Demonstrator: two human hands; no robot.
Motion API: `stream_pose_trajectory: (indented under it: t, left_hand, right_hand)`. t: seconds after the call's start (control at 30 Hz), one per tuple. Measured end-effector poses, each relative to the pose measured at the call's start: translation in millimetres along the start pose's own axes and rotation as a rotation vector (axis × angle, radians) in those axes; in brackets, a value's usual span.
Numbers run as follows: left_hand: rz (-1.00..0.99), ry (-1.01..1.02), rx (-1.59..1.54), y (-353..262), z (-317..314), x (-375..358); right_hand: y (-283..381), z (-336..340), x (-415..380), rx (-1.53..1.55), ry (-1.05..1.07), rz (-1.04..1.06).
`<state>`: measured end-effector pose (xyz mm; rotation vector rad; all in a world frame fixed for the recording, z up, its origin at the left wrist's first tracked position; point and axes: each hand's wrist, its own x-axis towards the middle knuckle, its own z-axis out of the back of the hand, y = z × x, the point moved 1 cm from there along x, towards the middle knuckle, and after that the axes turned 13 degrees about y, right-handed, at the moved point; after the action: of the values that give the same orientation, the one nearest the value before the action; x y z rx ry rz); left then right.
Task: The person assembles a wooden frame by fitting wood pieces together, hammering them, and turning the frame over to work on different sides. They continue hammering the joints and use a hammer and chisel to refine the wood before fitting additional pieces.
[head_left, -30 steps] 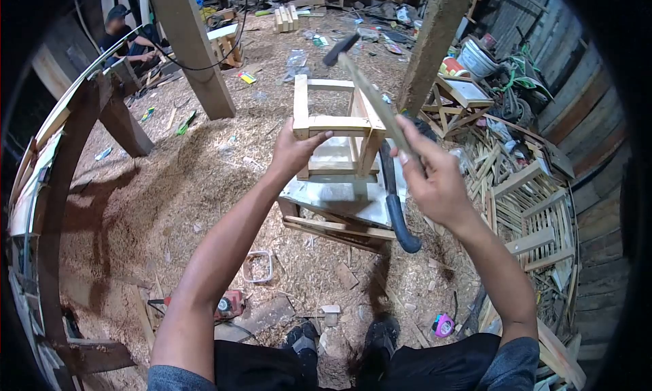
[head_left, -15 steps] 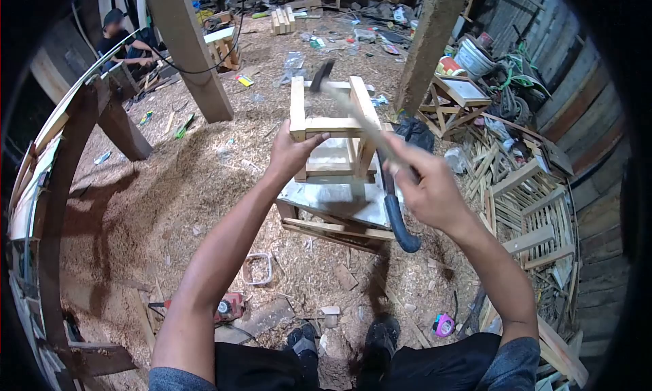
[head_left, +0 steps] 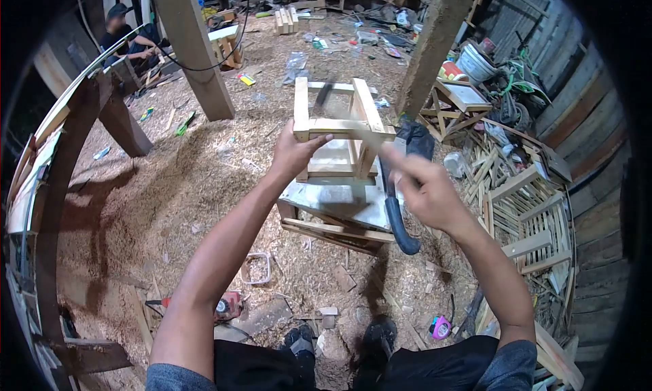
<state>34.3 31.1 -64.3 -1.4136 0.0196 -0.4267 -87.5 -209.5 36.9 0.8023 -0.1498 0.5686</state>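
I see the low worktable (head_left: 309,195) mid-picture, the wooden framework (head_left: 339,125) over it, centre and slightly high. My left hand (head_left: 295,151) is clasping its near left corner. My right hand (head_left: 428,193), right of centre, is clenched around the hammer (head_left: 372,140), a blur across the framework. Black curved handle (head_left: 401,229) at the worktable's right; pink tape measure (head_left: 440,327), lower right.

No text, label, brand, number or sign can be read — the pink tape measure (head_left: 441,327), the yellow packet (head_left: 246,79) and the white bucket (head_left: 476,61) show only colours and shapes, too small to make out.
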Motion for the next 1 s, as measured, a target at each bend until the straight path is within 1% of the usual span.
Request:
stream_pose_trajectory:
  t: [0.07,0.1,0.13,0.2,0.23,0.27,0.33,0.37,0.4,0.47,0.53,0.6,0.63,0.67,0.73,0.77,0.8,0.87,0.9,0.93,1.0]
  left_hand:
    - [0.002,0.007,0.011,3.3,1.5,1.8]
    - [0.009,0.010,0.021,3.3,1.8,1.4]
    - [0.013,0.010,0.019,3.7,1.6,1.6]
    - [0.052,-0.027,0.090,4.7,1.8,0.3]
    - [0.049,-0.003,0.026,3.7,1.9,0.4]
    - [0.044,-0.002,0.027,1.8,2.2,0.7]
    - [0.022,0.012,0.075,-3.3,2.7,0.1]
    - [0.040,-0.031,0.077,-3.9,2.1,-1.5]
    - [0.042,-0.026,0.078,-0.5,2.5,0.2]
    - [0.069,-0.030,0.109,8.8,3.8,3.0]
    - [0.101,-0.017,0.077,10.8,4.6,2.4]
    - [0.020,-0.011,0.073,10.6,4.1,4.4]
    - [-0.004,-0.006,0.037,10.5,3.0,5.1]
    - [-0.007,-0.005,0.039,11.2,3.1,6.3]
    - [0.047,-0.008,0.014,13.1,3.6,5.1]
    - [0.055,-0.021,0.102,16.9,4.7,6.6]
    - [0.065,-0.027,0.097,16.6,3.9,2.9]
    - [0.054,-0.030,0.067,9.6,2.9,3.9]
    - [0.042,-0.043,0.112,8.2,2.8,4.8]
    - [0.035,-0.043,0.112,6.7,3.9,6.2]
    - [0.053,-0.006,0.068,6.8,3.3,3.9]
  right_hand:
    - [4.2,0.3,0.1,-0.085,0.267,-0.092]
    - [1.1,-1.8,1.6,0.006,0.192,-0.062]
    - [1.6,-1.1,2.8,0.007,0.195,-0.066]
    - [8.1,3.6,5.8,0.173,-0.017,-0.090]
    - [5.2,2.5,5.1,0.184,-0.039,-0.077]
    - [6.0,3.7,3.2,0.182,-0.043,-0.075]
    - [6.4,2.5,-0.2,-0.101,0.385,-0.188]
    - [0.5,-0.7,-1.8,-0.082,0.307,-0.115]
    - [-1.2,-1.1,-0.9,-0.080,0.304,-0.118]
    - [-3.8,0.4,2.4,0.043,0.037,0.011]
    - [-5.9,-3.0,0.8,0.015,0.034,0.022]
    - [-5.9,-2.1,0.3,-0.053,0.003,0.055]
    - [2.8,2.2,-0.7,-0.167,0.287,-0.069]
    - [-0.1,0.5,-0.4,-0.167,0.284,-0.067]
    - [-6.1,-8.4,-0.7,0.068,0.167,-0.063]
    - [-5.2,-4.7,0.0,0.057,0.103,-0.089]
    - [0.4,-4.2,-0.3,0.060,0.114,-0.092]
    - [9.6,-0.8,2.3,0.087,-0.050,-0.079]
    - [0.9,-3.4,5.0,-0.034,0.049,0.057]
    - [-5.2,-0.9,4.0,-0.039,0.045,0.060]
    - [-8.8,-2.0,0.8,-0.059,0.208,-0.001]
